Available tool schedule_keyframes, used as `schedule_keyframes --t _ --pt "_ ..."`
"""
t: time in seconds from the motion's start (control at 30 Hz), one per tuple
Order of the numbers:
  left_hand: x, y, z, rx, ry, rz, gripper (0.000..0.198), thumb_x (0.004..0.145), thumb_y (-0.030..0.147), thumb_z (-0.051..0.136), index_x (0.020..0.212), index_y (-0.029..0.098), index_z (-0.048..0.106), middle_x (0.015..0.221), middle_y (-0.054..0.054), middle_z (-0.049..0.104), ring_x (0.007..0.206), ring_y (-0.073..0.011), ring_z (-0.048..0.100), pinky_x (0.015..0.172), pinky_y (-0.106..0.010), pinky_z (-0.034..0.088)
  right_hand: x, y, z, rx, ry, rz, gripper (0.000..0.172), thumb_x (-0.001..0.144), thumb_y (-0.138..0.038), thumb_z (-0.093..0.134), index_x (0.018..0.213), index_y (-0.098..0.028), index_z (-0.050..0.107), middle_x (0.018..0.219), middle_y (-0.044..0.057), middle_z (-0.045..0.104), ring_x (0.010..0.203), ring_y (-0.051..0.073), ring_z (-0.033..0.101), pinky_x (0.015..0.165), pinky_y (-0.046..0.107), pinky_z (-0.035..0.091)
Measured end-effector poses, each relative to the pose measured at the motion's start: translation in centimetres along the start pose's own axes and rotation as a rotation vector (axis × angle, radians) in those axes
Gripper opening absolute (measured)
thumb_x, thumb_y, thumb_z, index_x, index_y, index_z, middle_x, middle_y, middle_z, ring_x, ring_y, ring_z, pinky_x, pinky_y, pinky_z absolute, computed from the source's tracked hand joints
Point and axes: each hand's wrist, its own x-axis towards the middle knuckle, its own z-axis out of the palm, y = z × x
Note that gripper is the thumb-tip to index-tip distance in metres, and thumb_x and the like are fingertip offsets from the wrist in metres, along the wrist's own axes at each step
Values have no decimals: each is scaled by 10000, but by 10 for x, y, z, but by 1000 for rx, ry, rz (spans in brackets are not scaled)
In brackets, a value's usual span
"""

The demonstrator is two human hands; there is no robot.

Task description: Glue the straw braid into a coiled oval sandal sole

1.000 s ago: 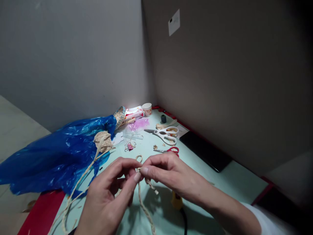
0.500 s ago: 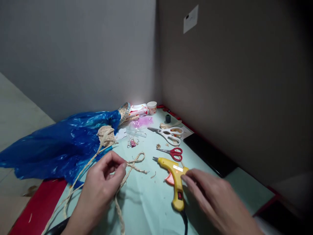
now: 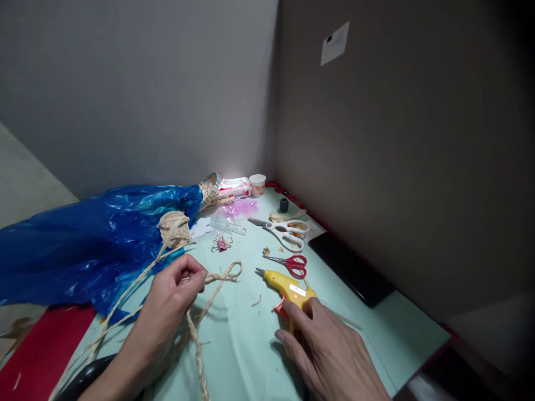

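1. Head view: left hand (image 3: 178, 287), fingers pinching braided cord (image 3: 198, 351) inward of desk's (image 3: 242, 345) left edge; cord cut off below.
2. Right hand (image 3: 328, 345) on glue gun (image 3: 288, 286), between cord and right edge; handle mostly hidden, finger closure cannot be told.

The left hand (image 3: 178, 289) is curled into a pinch. The right hand (image 3: 328, 346) is held palm down, fingers (image 3: 297, 314) bent.

Looking into a corner (image 3: 276, 117) here, between a grey wall (image 3: 137, 89) at left and a darker, brownish wall (image 3: 401, 145) at right, with a white label (image 3: 335, 44) up high. Brightest low in the corner, fading nearly black far right. And down to a pale-green, red-edged desk (image 3: 242, 351) beside pale floor (image 3: 20, 172).
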Motion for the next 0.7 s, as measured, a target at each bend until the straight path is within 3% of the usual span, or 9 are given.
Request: schedule_keyframes --t 0.2,0.33,0.43,0.57,0.7 --pt "2 -9 5 -91 4 -38 210 743 360 659 683 199 537 511 81 432 492 -100 313 457 -218 235 1 -5 4 -18 20 35 265 951 -324 456 1206 -262 495 886 64 595 684 235 681 529 348 554" --pt "-9 -7 4 -165 21 -93 214 766 369 656 727 200 530 512 89 427 465 -85 322 431 -193 241 9 -16 -2 -39 12 110 271 894 -234 432 1155 -165 468 867 105 614 675 267 669 543 376 522" --pt "-21 -9 1 -245 32 -144 232 776 383 673 754 202 530 511 97 429 424 -63 312 402 -173 245 13 -22 -6 -13 -47 189 220 862 -202 428 1075 -163 459 877 116 632 705 273 658 579 371 489" --pt "-33 -23 -8 -393 88 -246 246 728 340 762 786 205 564 513 86 489 409 -50 355 383 -146 279 15 -23 -10 98 -137 311 132 825 -199 466 957 -194 458 793 74 644 586 207 597 533 308 397" --pt "-33 -40 -19 -433 179 -245 174 757 278 730 824 221 580 532 75 549 411 -48 388 388 -132 306 17 -17 -16 197 -137 345 152 811 -177 490 961 -199 502 781 39 657 597 172 591 551 279 402"
